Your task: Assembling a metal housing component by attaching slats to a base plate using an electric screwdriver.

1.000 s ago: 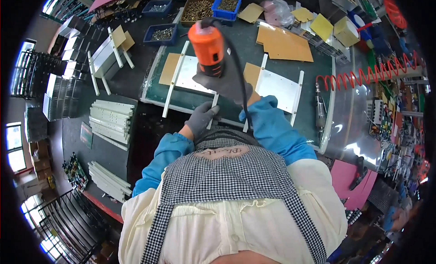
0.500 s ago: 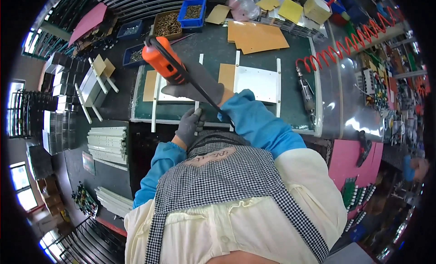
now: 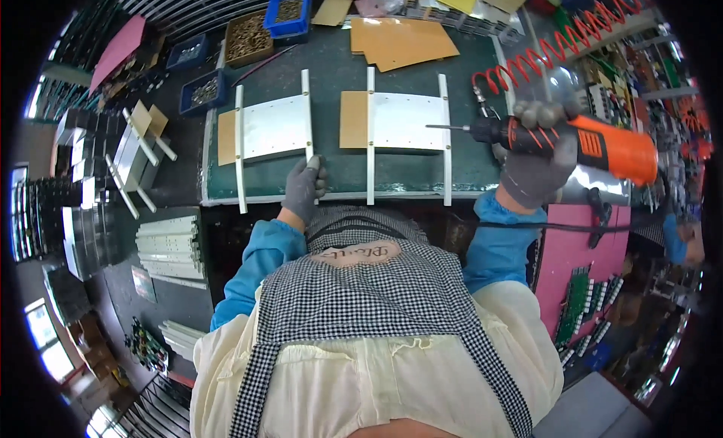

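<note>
My left hand (image 3: 305, 186), gloved in grey, has its fingers closed on the near end of a white rail (image 3: 306, 110). That rail lies along the right side of a white metal panel (image 3: 275, 128), with a second rail on the panel's left side. My right hand (image 3: 536, 167), in the same kind of glove, grips an orange and black electric screwdriver (image 3: 602, 146) off the mat's right side. Its bit points left, over the edge of a second white panel (image 3: 407, 120) with two rails. Brown board (image 3: 353, 120) shows beside each panel.
Blue bins (image 3: 202, 93) and a cardboard box of small brass-coloured parts (image 3: 248, 40) stand at the back left. Brown sheets (image 3: 403, 42) lie at the back of the green mat (image 3: 335, 178). A coiled red hose (image 3: 565, 46) hangs at right. Stacked white rails (image 3: 169, 246) sit left.
My right hand has swung from above the left panel to the right with the screwdriver, which now lies level. My left hand stays at the rail's near end. The whole view has shifted slightly.
</note>
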The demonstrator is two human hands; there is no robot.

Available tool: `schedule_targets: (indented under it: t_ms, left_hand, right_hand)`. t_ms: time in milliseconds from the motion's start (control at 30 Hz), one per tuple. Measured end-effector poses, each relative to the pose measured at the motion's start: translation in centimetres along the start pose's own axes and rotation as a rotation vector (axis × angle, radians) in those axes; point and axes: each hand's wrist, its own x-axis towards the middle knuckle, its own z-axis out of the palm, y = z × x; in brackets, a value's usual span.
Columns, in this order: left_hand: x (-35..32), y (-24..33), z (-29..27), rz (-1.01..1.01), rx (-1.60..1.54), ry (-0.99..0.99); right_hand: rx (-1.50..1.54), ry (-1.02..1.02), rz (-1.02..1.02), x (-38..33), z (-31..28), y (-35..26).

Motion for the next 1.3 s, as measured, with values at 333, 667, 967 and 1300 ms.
schedule_targets:
  t_ms: [333, 667, 967, 1300]
  left_hand:
    - [1.5, 0.6, -1.1, 0.05, 0.082, 0.024]
    - [1.4, 0.2, -1.8, 0.076, 0.119, 0.03]
    - [-2.8, 3.1, 0.6, 0.742, 0.937, 0.178]
    - [2.2, -1.9, 7.7, -0.239, -0.026, -0.484]
  right_hand:
    - [-1.397, -0.481, -0.101, -2.1, -5.7, -8.3]
    - [-1.622, -1.502, 0.064, -6.7, -14.3, -0.1]
    - [-1.42, -0.583, 0.296, -5.9, -12.9, 4.6]
    - [-0.636, 0.257, 1.118, -13.3, -7.3, 9.8]
